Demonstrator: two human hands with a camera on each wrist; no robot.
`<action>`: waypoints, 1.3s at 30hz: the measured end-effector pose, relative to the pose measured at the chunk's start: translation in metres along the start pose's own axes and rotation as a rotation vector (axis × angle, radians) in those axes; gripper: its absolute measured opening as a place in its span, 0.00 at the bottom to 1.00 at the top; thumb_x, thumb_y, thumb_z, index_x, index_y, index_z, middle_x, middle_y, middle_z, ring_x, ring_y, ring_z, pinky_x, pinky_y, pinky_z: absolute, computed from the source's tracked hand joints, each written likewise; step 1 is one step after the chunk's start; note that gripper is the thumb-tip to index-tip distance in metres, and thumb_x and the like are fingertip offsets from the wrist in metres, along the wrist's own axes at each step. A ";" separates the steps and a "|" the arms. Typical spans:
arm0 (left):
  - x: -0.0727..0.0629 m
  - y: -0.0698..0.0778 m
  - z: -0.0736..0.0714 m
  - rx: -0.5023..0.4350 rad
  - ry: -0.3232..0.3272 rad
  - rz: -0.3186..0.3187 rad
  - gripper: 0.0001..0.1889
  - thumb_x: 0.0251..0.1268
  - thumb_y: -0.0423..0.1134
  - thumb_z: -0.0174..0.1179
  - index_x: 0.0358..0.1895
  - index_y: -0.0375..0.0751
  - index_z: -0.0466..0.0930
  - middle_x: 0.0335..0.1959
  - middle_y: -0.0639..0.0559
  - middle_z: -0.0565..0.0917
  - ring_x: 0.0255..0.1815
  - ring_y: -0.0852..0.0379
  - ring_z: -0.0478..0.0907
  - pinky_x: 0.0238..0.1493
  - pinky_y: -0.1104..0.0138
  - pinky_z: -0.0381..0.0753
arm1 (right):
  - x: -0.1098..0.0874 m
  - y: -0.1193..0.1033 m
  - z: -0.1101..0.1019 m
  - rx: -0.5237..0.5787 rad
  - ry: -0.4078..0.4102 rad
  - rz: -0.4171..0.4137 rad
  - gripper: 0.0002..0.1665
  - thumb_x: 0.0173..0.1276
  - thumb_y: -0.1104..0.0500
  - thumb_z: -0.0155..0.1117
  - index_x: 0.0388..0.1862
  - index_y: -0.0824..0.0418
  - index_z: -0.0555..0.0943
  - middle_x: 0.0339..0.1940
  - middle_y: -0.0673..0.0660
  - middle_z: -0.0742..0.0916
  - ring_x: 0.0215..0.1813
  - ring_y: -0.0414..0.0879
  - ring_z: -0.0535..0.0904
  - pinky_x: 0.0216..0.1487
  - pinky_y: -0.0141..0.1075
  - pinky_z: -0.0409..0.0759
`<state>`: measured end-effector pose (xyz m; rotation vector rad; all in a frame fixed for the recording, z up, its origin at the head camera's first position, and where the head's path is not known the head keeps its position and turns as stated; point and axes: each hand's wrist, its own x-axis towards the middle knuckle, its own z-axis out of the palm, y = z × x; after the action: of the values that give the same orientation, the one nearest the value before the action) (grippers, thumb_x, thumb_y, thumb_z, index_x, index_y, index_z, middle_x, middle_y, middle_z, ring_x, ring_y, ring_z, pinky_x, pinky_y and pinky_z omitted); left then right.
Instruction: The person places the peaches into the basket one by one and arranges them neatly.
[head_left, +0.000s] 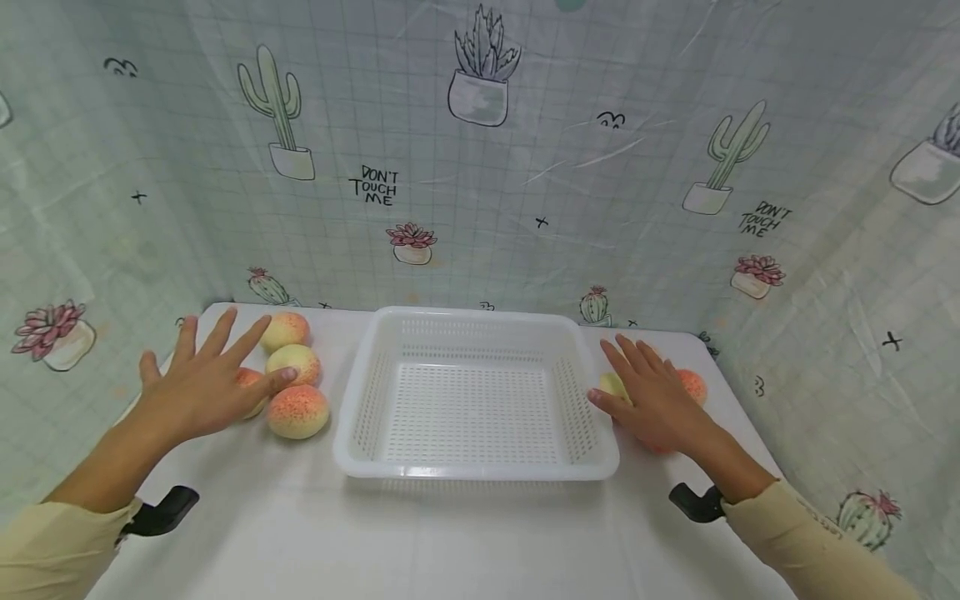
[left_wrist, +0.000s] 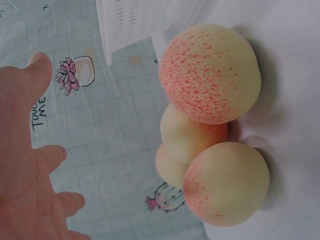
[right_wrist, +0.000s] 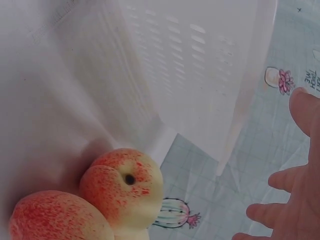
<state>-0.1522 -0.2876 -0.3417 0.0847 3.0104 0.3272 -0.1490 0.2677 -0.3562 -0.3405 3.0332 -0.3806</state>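
My left hand (head_left: 206,383) is spread with its fingers apart over a cluster of several peaches at the left of the table. The nearest peach (head_left: 298,412) is yellow with red speckles; in the left wrist view a large speckled peach (left_wrist: 210,74) sits apart from the palm. On the right, my right hand (head_left: 654,396) stretches flat over more peaches, partly hiding them. One peach (head_left: 692,387) shows past its fingers, and the right wrist view has a red-yellow peach (right_wrist: 122,187) below the hand. Neither hand holds anything.
Between the hands stands a white perforated plastic basket (head_left: 476,472) with nothing in it. The white table (head_left: 465,542) is bounded at the back and sides by a hanging cactus-print cloth (head_left: 480,183). Black straps (head_left: 168,510) show at the sleeve cuffs.
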 end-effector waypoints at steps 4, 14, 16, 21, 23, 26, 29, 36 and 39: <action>0.000 -0.002 0.004 0.003 0.009 -0.002 0.54 0.69 0.81 0.40 0.86 0.53 0.35 0.84 0.28 0.33 0.79 0.15 0.21 0.60 0.12 0.29 | -0.001 0.000 0.003 -0.004 0.003 -0.004 0.53 0.76 0.32 0.56 0.87 0.57 0.51 0.87 0.68 0.53 0.85 0.74 0.43 0.79 0.76 0.41; -0.001 -0.011 0.011 0.007 0.037 -0.007 0.53 0.69 0.80 0.41 0.87 0.54 0.37 0.84 0.27 0.35 0.80 0.16 0.21 0.59 0.12 0.31 | -0.002 0.000 0.006 0.003 0.010 -0.006 0.53 0.76 0.32 0.57 0.87 0.58 0.52 0.87 0.68 0.54 0.85 0.73 0.44 0.79 0.75 0.42; 0.000 -0.013 0.012 0.010 0.033 -0.009 0.53 0.69 0.80 0.41 0.86 0.53 0.37 0.84 0.27 0.35 0.80 0.16 0.21 0.59 0.12 0.30 | -0.002 0.001 0.007 0.013 0.011 -0.010 0.53 0.76 0.33 0.57 0.87 0.58 0.52 0.87 0.68 0.54 0.85 0.73 0.44 0.80 0.75 0.43; 0.002 -0.019 0.019 0.000 0.016 -0.014 0.53 0.70 0.79 0.42 0.86 0.52 0.37 0.84 0.27 0.36 0.80 0.16 0.21 0.61 0.13 0.28 | -0.002 0.003 0.009 0.050 0.010 -0.014 0.52 0.77 0.35 0.57 0.87 0.58 0.52 0.87 0.68 0.55 0.86 0.71 0.46 0.79 0.74 0.49; 0.003 -0.022 0.022 -0.004 0.016 -0.019 0.53 0.69 0.79 0.43 0.86 0.51 0.38 0.84 0.26 0.37 0.79 0.15 0.22 0.61 0.13 0.28 | -0.003 0.003 0.010 0.074 0.004 -0.010 0.51 0.77 0.35 0.58 0.86 0.58 0.52 0.87 0.68 0.55 0.86 0.71 0.47 0.78 0.74 0.52; 0.004 -0.027 0.028 -0.010 0.018 -0.028 0.55 0.68 0.79 0.45 0.86 0.49 0.39 0.83 0.25 0.38 0.79 0.14 0.24 0.62 0.13 0.29 | -0.003 0.003 0.012 0.105 -0.005 0.001 0.52 0.77 0.35 0.58 0.86 0.58 0.52 0.87 0.68 0.55 0.85 0.72 0.50 0.76 0.75 0.56; 0.006 -0.032 0.033 -0.027 0.018 -0.031 0.55 0.68 0.79 0.46 0.86 0.48 0.39 0.83 0.23 0.38 0.79 0.13 0.24 0.63 0.13 0.30 | -0.003 0.002 0.014 0.128 -0.004 0.005 0.52 0.77 0.35 0.58 0.86 0.59 0.52 0.86 0.68 0.55 0.84 0.74 0.53 0.74 0.76 0.59; 0.011 -0.042 0.041 -0.057 0.015 -0.029 0.57 0.68 0.78 0.48 0.85 0.42 0.40 0.82 0.21 0.41 0.78 0.10 0.30 0.63 0.14 0.38 | -0.001 0.005 0.020 0.213 -0.004 0.027 0.52 0.76 0.36 0.60 0.87 0.59 0.51 0.86 0.67 0.57 0.83 0.73 0.55 0.72 0.75 0.62; 0.016 -0.045 0.045 -0.064 0.040 -0.011 0.58 0.68 0.75 0.53 0.84 0.37 0.42 0.80 0.17 0.45 0.75 0.06 0.36 0.64 0.15 0.45 | 0.000 0.004 0.020 0.273 -0.008 0.052 0.52 0.76 0.37 0.60 0.87 0.55 0.50 0.87 0.65 0.59 0.83 0.73 0.57 0.69 0.75 0.66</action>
<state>-0.1650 -0.3209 -0.3970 0.0575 3.0352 0.4288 -0.1478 0.2669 -0.3769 -0.2429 2.9207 -0.7755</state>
